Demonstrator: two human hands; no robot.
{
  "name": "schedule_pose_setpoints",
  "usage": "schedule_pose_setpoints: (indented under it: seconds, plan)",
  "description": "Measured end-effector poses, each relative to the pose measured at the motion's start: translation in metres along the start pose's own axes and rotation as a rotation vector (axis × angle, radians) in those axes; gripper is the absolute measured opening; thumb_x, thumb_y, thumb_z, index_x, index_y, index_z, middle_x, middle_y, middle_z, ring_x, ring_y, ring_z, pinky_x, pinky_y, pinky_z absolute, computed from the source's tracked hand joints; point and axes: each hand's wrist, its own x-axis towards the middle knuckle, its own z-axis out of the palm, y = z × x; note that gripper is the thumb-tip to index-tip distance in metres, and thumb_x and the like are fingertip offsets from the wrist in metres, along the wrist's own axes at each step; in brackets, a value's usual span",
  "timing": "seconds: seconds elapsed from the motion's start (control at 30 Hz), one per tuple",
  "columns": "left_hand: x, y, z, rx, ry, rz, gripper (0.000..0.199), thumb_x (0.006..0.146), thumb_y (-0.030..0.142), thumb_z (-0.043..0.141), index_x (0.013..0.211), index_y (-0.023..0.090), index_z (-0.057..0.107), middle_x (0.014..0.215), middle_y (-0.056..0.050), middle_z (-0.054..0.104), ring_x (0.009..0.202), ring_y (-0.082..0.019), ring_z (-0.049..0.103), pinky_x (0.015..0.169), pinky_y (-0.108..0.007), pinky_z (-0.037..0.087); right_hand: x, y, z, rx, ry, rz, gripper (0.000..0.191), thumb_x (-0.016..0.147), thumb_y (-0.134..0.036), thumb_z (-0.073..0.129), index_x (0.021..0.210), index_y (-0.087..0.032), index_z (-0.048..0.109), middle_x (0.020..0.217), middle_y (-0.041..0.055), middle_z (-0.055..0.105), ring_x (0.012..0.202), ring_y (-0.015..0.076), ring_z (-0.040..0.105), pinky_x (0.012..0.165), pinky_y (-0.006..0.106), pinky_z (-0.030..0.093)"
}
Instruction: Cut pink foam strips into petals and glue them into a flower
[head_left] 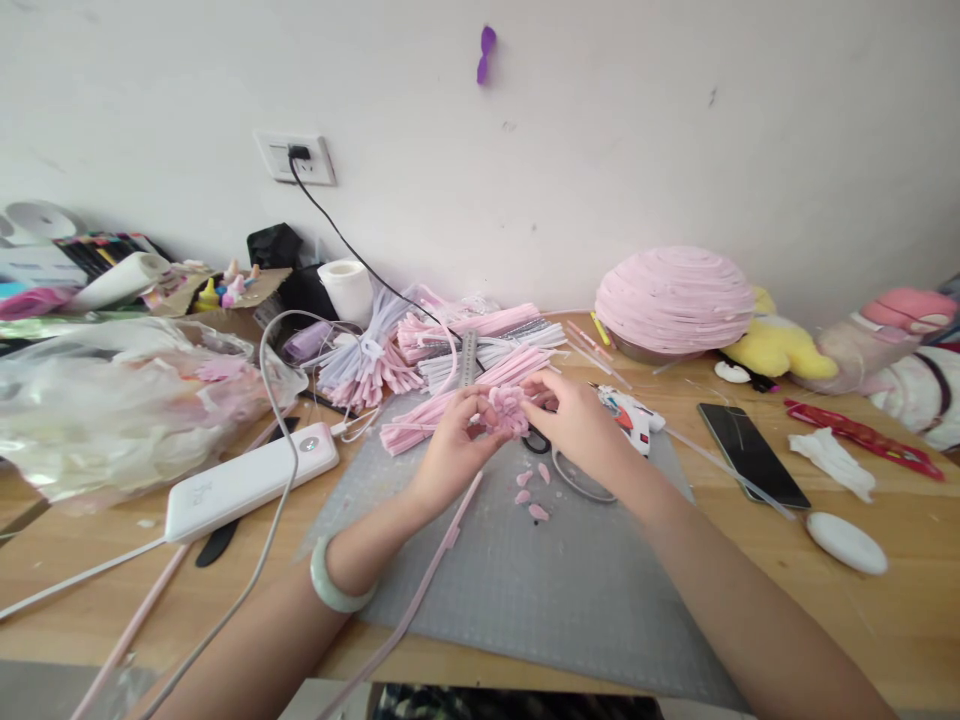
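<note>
Between my two hands is a pink fuzzy flower (508,408), held above the grey cutting mat (570,600). My left hand (459,440) grips its left side with thumb and fingers. On the other side, my right hand (574,415) is closed, its fingertips pressed to the flower's right edge. Several small pink petals (538,512) lie on the mat just below. Bundles of pink pipe cleaners (412,428) sit behind my hands. A white hot glue gun (637,420) rests behind my right wrist, partly hidden by it. Dark scissor handles (534,440) show under the flower.
A white power bank (251,482) with cables lies left, beside a plastic bag (135,410). A large pink dome (675,300) stands at the back right. A phone (752,455), a white oval object (847,542) and a yellow plush toy (784,345) are on the right.
</note>
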Motion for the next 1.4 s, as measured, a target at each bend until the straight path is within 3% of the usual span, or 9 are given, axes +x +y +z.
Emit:
schedule_pose_setpoints:
  seconds: [0.13, 0.23, 0.33, 0.47, 0.67, 0.87, 1.07, 1.27, 1.4]
  plan:
    - [0.005, -0.002, -0.003, -0.057, 0.038, -0.040, 0.019, 0.065, 0.020, 0.062, 0.068, 0.017, 0.044, 0.105, -0.006, 0.046, 0.104, -0.018, 0.044, 0.077, -0.026, 0.042, 0.000, 0.001, -0.021, -0.119, -0.005, 0.100, 0.014, 0.074, -0.020, 0.052, 0.084, -0.019, 0.061, 0.080, 0.0030, 0.066, 0.070, 0.0144, 0.058, 0.062, 0.024, 0.040]
    - [0.005, 0.000, -0.003, -0.135, 0.062, -0.112, 0.022, 0.065, 0.022, 0.062, 0.073, 0.018, 0.042, 0.089, -0.001, 0.048, 0.083, -0.013, 0.048, 0.067, -0.022, 0.041, -0.009, 0.007, -0.028, -0.314, -0.237, 0.220, 0.015, 0.075, -0.027, 0.052, 0.068, -0.019, 0.064, 0.070, 0.0025, 0.066, 0.065, 0.0160, 0.058, 0.057, 0.025, 0.035]
    - [0.003, 0.003, -0.001, -0.156, 0.088, -0.172, 0.028, 0.065, 0.021, 0.062, 0.085, 0.021, 0.042, 0.078, 0.003, 0.045, 0.068, -0.009, 0.044, 0.059, -0.019, 0.038, -0.024, 0.021, -0.018, -0.389, -0.381, 0.277, 0.016, 0.072, -0.028, 0.055, 0.081, -0.021, 0.067, 0.078, 0.0037, 0.067, 0.068, 0.0170, 0.058, 0.055, 0.024, 0.033]
    - [0.002, 0.002, 0.000, -0.026, 0.090, -0.189, 0.042, 0.063, 0.019, 0.064, 0.100, 0.022, 0.045, 0.083, 0.002, 0.046, 0.068, -0.009, 0.044, 0.061, -0.020, 0.038, -0.039, 0.037, 0.003, -0.368, -0.471, 0.221, 0.025, 0.072, -0.029, 0.058, 0.096, -0.023, 0.065, 0.085, 0.0044, 0.064, 0.071, 0.0174, 0.058, 0.056, 0.023, 0.033]
    - [0.001, -0.006, 0.000, 0.146, 0.019, -0.169, 0.055, 0.061, 0.021, 0.066, 0.112, 0.019, 0.047, 0.102, -0.004, 0.046, 0.087, -0.016, 0.048, 0.073, -0.027, 0.040, -0.043, 0.039, 0.012, -0.369, -0.396, 0.163, 0.014, 0.074, -0.021, 0.053, 0.077, -0.020, 0.067, 0.086, 0.0062, 0.060, 0.071, 0.0159, 0.056, 0.058, 0.024, 0.033]
    - [-0.002, -0.011, 0.003, 0.162, 0.008, -0.131, 0.047, 0.059, 0.019, 0.067, 0.103, 0.019, 0.051, 0.101, -0.004, 0.043, 0.087, -0.016, 0.049, 0.073, -0.028, 0.042, -0.039, 0.034, 0.006, -0.207, -0.298, 0.287, 0.008, 0.066, -0.015, 0.053, 0.069, -0.016, 0.060, 0.064, 0.0012, 0.060, 0.060, 0.0126, 0.054, 0.052, 0.021, 0.033]
    - [-0.003, -0.014, 0.004, 0.063, -0.019, -0.156, 0.043, 0.057, 0.022, 0.070, 0.093, 0.019, 0.047, 0.095, -0.003, 0.051, 0.080, -0.014, 0.051, 0.072, -0.027, 0.042, -0.034, 0.036, -0.003, 0.231, -0.149, 0.329, 0.016, 0.075, -0.020, 0.048, 0.086, -0.019, 0.060, 0.070, 0.0016, 0.064, 0.058, 0.0129, 0.059, 0.059, 0.026, 0.045]
    - [-0.003, -0.014, 0.007, 0.039, -0.076, -0.155, 0.036, 0.062, 0.020, 0.064, 0.085, 0.020, 0.037, 0.113, -0.006, 0.045, 0.083, -0.012, 0.050, 0.071, -0.025, 0.041, -0.035, 0.033, -0.004, 0.504, -0.074, 0.323, 0.002, 0.068, -0.017, 0.050, 0.068, -0.019, 0.050, 0.064, -0.0018, 0.060, 0.059, 0.0133, 0.062, 0.059, 0.026, 0.049]
    - [-0.003, -0.015, 0.007, 0.089, -0.071, -0.177, 0.033, 0.062, 0.017, 0.062, 0.085, 0.019, 0.038, 0.117, -0.007, 0.044, 0.084, -0.011, 0.050, 0.071, -0.025, 0.040, -0.035, 0.029, -0.001, 0.665, -0.091, 0.411, 0.006, 0.065, -0.016, 0.051, 0.064, -0.019, 0.046, 0.063, -0.0024, 0.062, 0.055, 0.0117, 0.061, 0.057, 0.025, 0.049]
